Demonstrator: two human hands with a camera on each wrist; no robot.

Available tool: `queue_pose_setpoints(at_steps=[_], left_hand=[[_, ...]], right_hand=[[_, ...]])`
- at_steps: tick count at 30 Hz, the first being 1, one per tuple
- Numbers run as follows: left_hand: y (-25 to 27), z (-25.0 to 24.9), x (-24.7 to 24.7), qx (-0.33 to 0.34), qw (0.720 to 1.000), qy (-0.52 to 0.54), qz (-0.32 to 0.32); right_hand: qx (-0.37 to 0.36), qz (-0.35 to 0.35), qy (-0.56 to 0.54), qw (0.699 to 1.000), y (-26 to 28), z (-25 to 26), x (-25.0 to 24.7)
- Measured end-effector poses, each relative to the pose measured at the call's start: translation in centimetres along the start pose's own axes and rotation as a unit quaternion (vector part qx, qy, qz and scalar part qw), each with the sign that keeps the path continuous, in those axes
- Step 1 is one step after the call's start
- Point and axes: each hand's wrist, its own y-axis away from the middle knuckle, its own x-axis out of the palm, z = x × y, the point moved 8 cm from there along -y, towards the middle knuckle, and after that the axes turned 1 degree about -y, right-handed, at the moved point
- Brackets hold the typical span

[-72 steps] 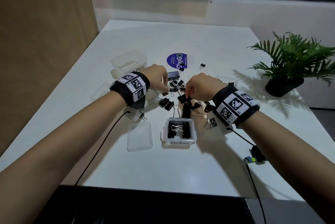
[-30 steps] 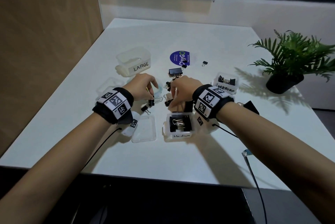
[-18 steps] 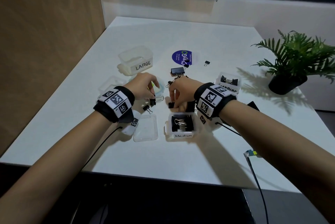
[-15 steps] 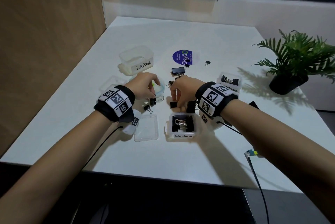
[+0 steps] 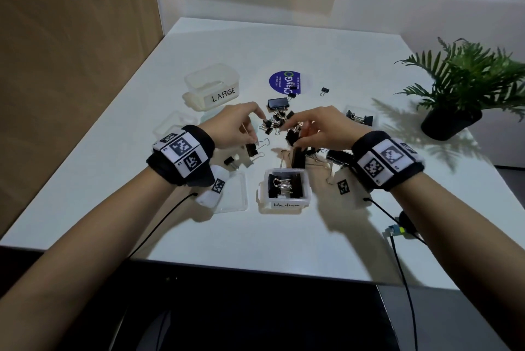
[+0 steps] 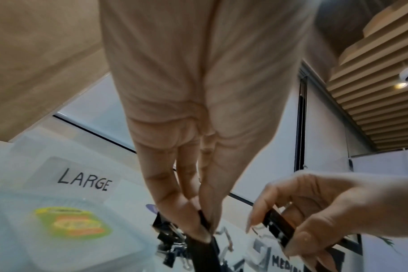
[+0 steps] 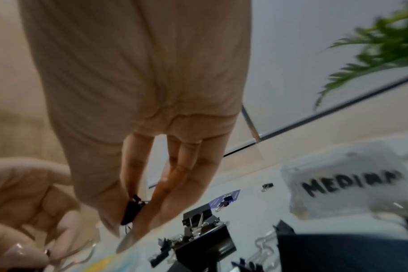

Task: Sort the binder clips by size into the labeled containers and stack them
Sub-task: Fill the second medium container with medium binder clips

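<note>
binder clips lie heaped at the desk's middle, between both hands. right hand pinches a small black clip between thumb and fingers, above the heap. left hand pinches another clip at its black body. judged light, stiff and springy; wire handles snag on neighbours, so the folded steel body is the better hold. medium box stands nearer the front edge, holding clips; a second medium box lies toward the right edge; large box sits toward the far left, apparently without clips. loose lids lie beside the left wrist. plant stands near the right edge, well apart. tangled handles in the heap may drag extra clips along.
</note>
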Motion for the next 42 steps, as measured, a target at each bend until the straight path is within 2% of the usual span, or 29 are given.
queue_pose_setpoints(at_steps=[3, 6, 10, 15, 19, 24, 29, 36, 42], left_hand=[[0.5, -1.4, -0.2, 0.015, 0.999, 0.047, -0.005], [1.3, -2.7, -0.5, 0.031, 0.997, 0.067, -0.005], [3.0, -5.0, 0.1, 0.083, 0.994, 0.062, 0.033], [4.2, -8.4, 2.2, 0.159, 0.984, 0.019, 0.076], [4.6, -9.6, 3.4, 0.202, 0.976, -0.023, 0.083], [4.7, -9.2, 4.5, 0.204, 0.973, -0.064, 0.082], [5.0, -9.2, 5.7, 0.202, 0.967, -0.106, 0.111], [5.1, -8.8, 6.4, 0.174, 0.967, -0.133, 0.13], [5.8, -8.0, 6.1, 0.172, 0.961, -0.192, 0.101]], right_hand=[[0.016, -0.018, -0.095, 0.995, 2.3, -0.9, -0.5], [0.011, -0.041, -0.129, 0.991, 4.3, -1.1, -0.5], [0.012, -0.047, -0.199, 0.979, 6.3, -0.8, -0.4], [0.005, -0.058, -0.14, 0.988, 6.8, -0.4, -1.1], [0.012, -0.078, -0.127, 0.989, 7.0, -0.7, -1.4], [0.016, -0.083, -0.118, 0.989, 7.3, -0.9, -1.5], [0.018, -0.098, -0.117, 0.988, 7.5, -0.9, -2.0], [0.025, -0.103, -0.11, 0.988, 7.6, -1.1, -2.1], [0.031, -0.107, -0.087, 0.99, 7.7, -1.1, -2.2]])
